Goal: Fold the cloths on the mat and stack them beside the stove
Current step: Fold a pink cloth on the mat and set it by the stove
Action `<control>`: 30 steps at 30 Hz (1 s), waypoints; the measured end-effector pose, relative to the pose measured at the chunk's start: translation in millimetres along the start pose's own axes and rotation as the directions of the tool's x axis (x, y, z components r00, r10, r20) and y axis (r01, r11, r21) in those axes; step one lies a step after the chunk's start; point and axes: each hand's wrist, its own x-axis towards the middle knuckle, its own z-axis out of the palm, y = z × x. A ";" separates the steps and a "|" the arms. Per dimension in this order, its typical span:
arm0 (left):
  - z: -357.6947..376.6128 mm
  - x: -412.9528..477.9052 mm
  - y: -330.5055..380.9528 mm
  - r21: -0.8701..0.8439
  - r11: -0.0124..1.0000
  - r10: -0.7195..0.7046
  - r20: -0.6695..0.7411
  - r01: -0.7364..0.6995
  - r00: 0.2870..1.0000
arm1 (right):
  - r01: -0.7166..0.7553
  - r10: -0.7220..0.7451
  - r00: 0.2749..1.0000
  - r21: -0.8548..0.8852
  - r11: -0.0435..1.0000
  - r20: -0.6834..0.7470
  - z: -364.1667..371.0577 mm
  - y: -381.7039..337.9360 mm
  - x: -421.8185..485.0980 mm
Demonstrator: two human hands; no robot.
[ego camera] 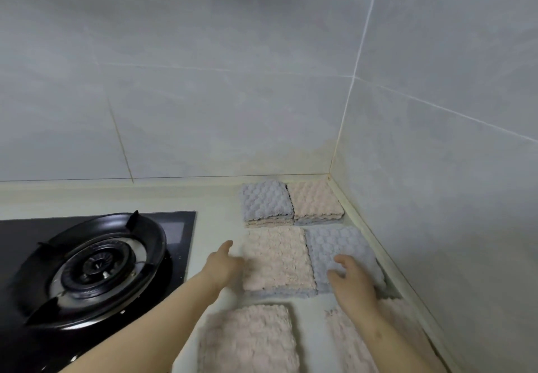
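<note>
Beside the stove (96,259), two rear stacks (266,201) (316,199) look done; your left hand (222,265), fingers (227,246) straight, touches the pink stack (276,259), right hand (353,282) lies flat on the blue stack (334,244); two near pink cloths (250,337) (349,340) probably remain.

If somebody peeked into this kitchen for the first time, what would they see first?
The fluffy folded cloths, pink and grey, stacked like a checkerboard in the corner. The right hand rests on a grey stack, the left hand beside a pink stack. A black stove sits left.

No writing is legible; the stove (96,266) perhaps bears a blurred mark.
</note>
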 end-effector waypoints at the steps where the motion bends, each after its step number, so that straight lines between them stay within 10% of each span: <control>1: -2.6 -3.1 -3.9 0.009 1.000 -0.004 0.002 0.004 1.000 | 0.003 -0.003 1.000 0.012 1.000 -0.005 3.4 -1.3 -5.7; 21: 25.4 -126.8 -64.4 0.183 0.961 -0.152 -0.280 0.208 0.948 | 0.101 -0.104 0.991 0.036 0.994 0.082 -29.6 56.6 -76.9; 30: 60.3 -152.6 -61.1 0.262 0.965 0.035 -0.128 -0.001 0.991 | 0.168 -0.158 0.985 -0.205 0.964 0.062 -53.3 78.9 -90.5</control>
